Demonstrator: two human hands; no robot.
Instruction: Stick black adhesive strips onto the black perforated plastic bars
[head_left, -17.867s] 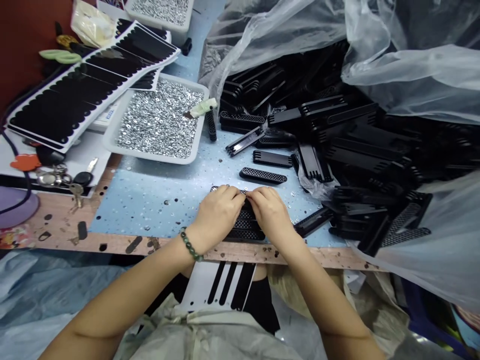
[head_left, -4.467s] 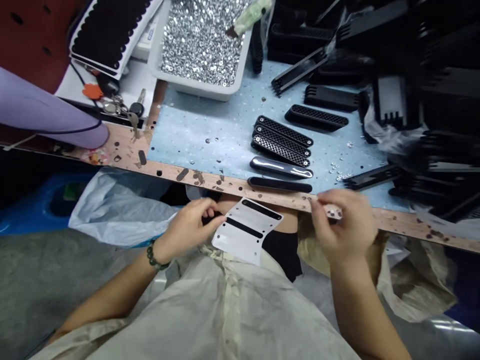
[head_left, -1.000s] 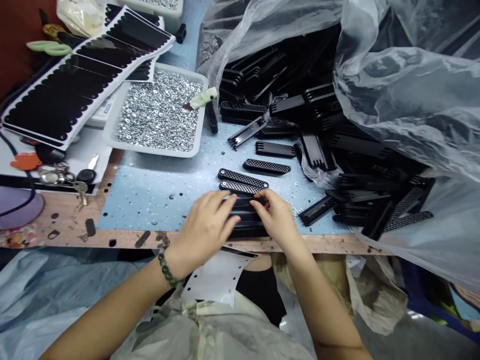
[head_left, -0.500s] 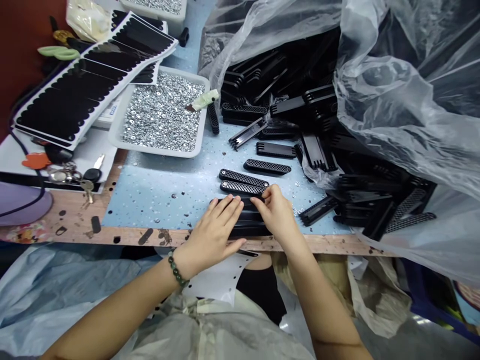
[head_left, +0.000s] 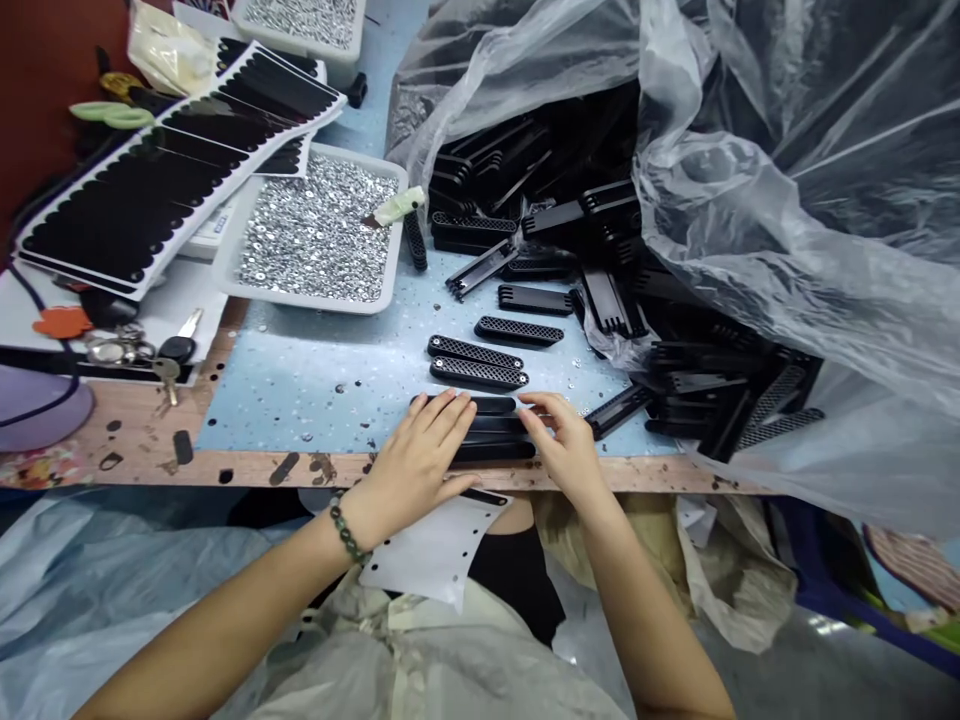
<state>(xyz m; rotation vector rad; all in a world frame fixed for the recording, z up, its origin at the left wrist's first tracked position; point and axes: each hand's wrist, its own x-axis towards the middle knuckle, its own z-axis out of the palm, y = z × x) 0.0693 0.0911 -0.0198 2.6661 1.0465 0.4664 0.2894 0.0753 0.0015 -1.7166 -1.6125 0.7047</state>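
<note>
My left hand (head_left: 420, 450) lies flat with fingers outstretched across the left part of several smooth black bar-shaped pieces (head_left: 495, 425) at the table's near edge. Its palm and fingers hide their left ends. At the right ends of those bars is my right hand (head_left: 562, 440), its thumb and forefinger apart and curved, with nothing visible between them. Just beyond lie two black pieces with crosshatched faces (head_left: 478, 372), side by side, a small silver dot near their ends. Another crosshatched piece (head_left: 519, 331) rests farther back.
A white tray of small silver metal parts (head_left: 217, 275) stands at left, a green-wrapped tool on its rim. Black sticker sheets (head_left: 180, 165) and keys (head_left: 166, 372) lie farther left. Black pieces spill from a clear plastic bag (head_left: 750, 210) at right. A white sheet (head_left: 424, 550) is on my lap.
My right thumb and forefinger have parted and drawn slightly back from the bars' right ends. My left hand stays flat on the bars. The whole view has shifted a little.
</note>
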